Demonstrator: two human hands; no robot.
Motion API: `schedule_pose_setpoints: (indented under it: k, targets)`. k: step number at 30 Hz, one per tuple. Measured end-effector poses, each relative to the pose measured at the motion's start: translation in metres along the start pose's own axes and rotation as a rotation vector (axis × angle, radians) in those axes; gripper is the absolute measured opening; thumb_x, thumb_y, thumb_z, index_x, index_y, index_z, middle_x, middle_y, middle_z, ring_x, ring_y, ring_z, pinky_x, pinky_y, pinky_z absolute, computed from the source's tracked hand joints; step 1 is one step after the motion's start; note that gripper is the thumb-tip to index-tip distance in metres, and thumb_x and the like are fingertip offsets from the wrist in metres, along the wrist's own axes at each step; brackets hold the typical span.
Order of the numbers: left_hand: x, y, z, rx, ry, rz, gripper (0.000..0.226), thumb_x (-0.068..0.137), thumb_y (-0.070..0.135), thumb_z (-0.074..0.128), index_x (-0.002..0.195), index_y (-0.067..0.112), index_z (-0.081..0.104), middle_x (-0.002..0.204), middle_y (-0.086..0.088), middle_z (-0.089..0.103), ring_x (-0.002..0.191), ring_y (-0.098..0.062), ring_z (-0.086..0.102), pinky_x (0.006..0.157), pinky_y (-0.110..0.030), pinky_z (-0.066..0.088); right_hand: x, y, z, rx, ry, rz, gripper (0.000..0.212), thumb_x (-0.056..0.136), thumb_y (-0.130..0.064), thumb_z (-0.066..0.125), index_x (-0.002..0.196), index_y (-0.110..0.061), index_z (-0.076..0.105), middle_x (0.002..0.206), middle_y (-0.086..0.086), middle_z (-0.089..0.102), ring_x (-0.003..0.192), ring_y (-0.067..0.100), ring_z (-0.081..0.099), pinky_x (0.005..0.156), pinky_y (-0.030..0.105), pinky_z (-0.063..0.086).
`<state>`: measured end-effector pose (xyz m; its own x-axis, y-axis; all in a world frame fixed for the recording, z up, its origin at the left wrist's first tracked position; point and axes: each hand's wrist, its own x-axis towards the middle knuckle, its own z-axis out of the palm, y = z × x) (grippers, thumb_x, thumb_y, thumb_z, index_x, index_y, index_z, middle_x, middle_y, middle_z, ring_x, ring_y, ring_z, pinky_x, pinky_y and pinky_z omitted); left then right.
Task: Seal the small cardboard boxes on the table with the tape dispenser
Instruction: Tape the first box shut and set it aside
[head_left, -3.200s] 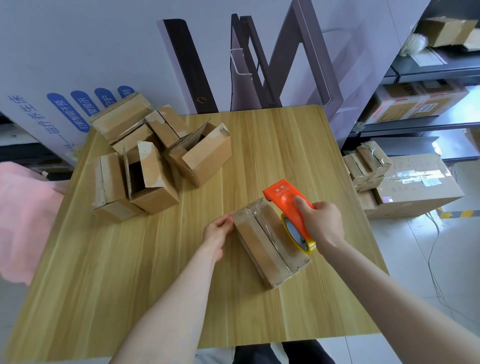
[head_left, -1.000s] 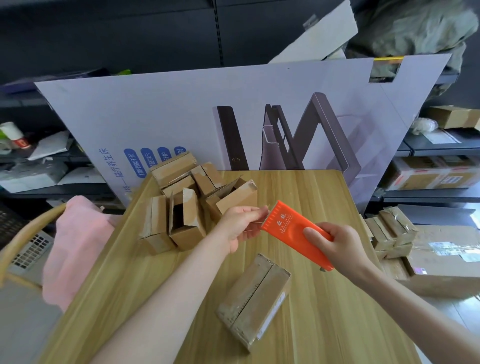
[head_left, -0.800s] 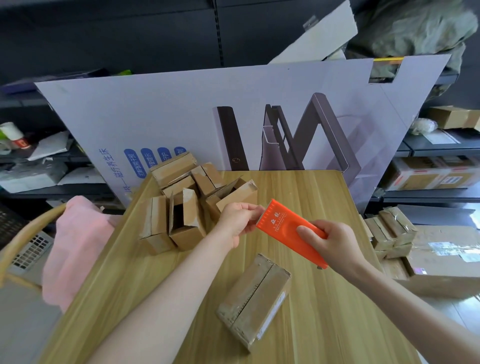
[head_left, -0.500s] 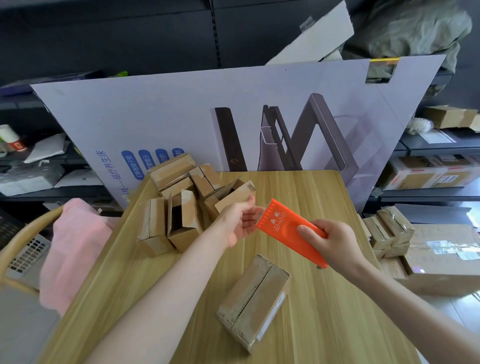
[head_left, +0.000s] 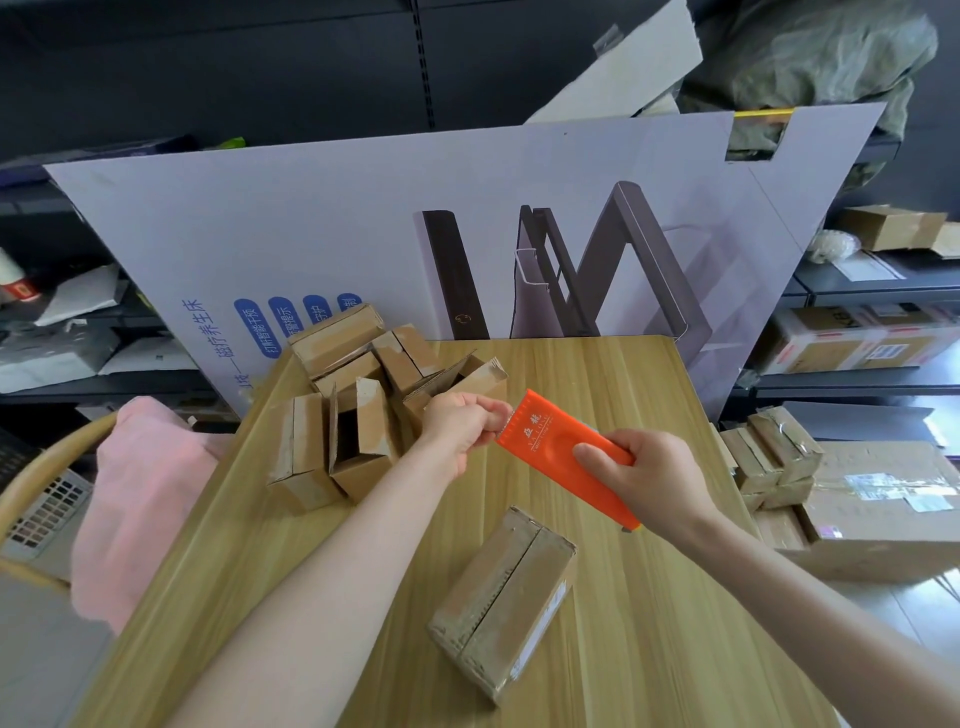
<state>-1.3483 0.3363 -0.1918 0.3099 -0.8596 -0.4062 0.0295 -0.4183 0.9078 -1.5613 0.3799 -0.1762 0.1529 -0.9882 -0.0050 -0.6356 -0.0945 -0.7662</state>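
My right hand (head_left: 647, 480) grips the orange tape dispenser (head_left: 550, 447), held in the air above the wooden table (head_left: 597, 384). My left hand (head_left: 460, 426) pinches at the dispenser's front edge with thumb and fingertips, where the tape end is; the tape itself is too thin to make out. Below both hands a small cardboard box (head_left: 501, 600) lies on the table with its flaps closed. A pile of small cardboard boxes (head_left: 358, 400) sits at the table's back left, some with open flaps.
A large purple printed board (head_left: 467, 234) stands behind the table. A pink cloth (head_left: 140, 488) drapes over a chair at the left. Taped small boxes (head_left: 774, 457) and a big carton (head_left: 883, 509) sit on the floor at the right. Shelves line both sides.
Since 3.2 s ago my right hand has lifted the dispenser off the box and my left hand has left the box for the dispenser's front edge. In the last second both hands barely moved.
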Motion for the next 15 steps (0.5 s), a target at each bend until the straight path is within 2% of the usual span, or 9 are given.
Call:
schedule_pose_setpoints:
  k: [5, 10, 12, 15]
  targets:
    - [0.008, -0.007, -0.002, -0.003, 0.050, -0.014, 0.023, 0.076, -0.015, 0.063, 0.072, 0.006, 0.070, 0.069, -0.005, 0.071, 0.052, -0.010, 0.060, 0.046, -0.016, 0.046, -0.005, 0.016, -0.011, -0.034, 0.007, 0.064, 0.022, 0.083, -0.043, 0.067, 0.075, -0.023, 0.071, 0.058, 0.002, 0.066, 0.044, 0.020, 0.062, 0.047, 0.047, 0.055]
    - [0.027, -0.023, -0.041, 0.029, 0.207, -0.017, 0.018, 0.079, -0.011, 0.066, 0.082, 0.006, 0.070, 0.079, -0.006, 0.072, 0.064, -0.011, 0.064, 0.054, -0.017, 0.052, -0.027, 0.056, -0.027, -0.037, -0.002, 0.155, 0.021, 0.081, -0.040, 0.068, 0.066, -0.025, 0.069, 0.054, 0.000, 0.065, 0.037, 0.022, 0.060, 0.038, 0.048, 0.051]
    - [0.031, -0.037, -0.040, 0.042, 0.206, -0.025, 0.015, 0.079, -0.008, 0.068, 0.081, 0.007, 0.071, 0.076, -0.005, 0.072, 0.061, -0.011, 0.064, 0.054, -0.018, 0.052, -0.037, 0.069, -0.026, -0.046, -0.022, 0.188, 0.021, 0.082, -0.040, 0.068, 0.066, -0.026, 0.069, 0.054, -0.002, 0.065, 0.036, 0.022, 0.060, 0.036, 0.046, 0.051]
    - [0.034, -0.065, -0.029, 0.118, 0.155, -0.035, 0.007, 0.078, 0.006, 0.077, 0.077, 0.011, 0.072, 0.068, -0.002, 0.072, 0.058, -0.009, 0.063, 0.055, -0.018, 0.051, -0.045, 0.089, -0.023, -0.141, -0.030, 0.240, 0.024, 0.082, -0.045, 0.067, 0.065, -0.028, 0.067, 0.052, -0.008, 0.063, 0.035, 0.012, 0.058, 0.038, 0.037, 0.052]
